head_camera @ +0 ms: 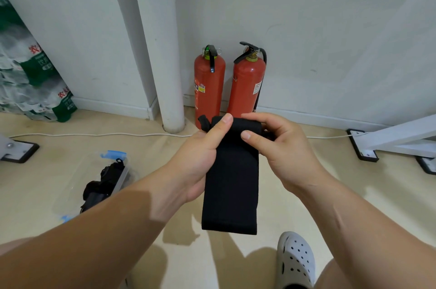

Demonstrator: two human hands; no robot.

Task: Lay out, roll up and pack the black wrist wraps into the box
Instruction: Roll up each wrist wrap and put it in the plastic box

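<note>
One wrap in hand: you hold a black wrap [230, 177] up in front of you, above the floor [146, 147]. Its top end looks turned over into the start of a roll, and the rest hangs flat and loose below your hands.
Done: more black fabric [103, 184] already lies in the clear box [75, 180] on the floor to your left. Whether it is rolled, you cannot tell from here.
Left to do: by my reading, most of this roll, then packing it into the box, which sits well apart from the wrap.
Left hand: your left hand [203, 154] grips the wrap's upper left edge, thumb pressed on the top fold, fingers curled behind.
Right hand: your right hand [280, 144] pinches the top right corner, thumb on the front, fingers curled round behind.
</note>
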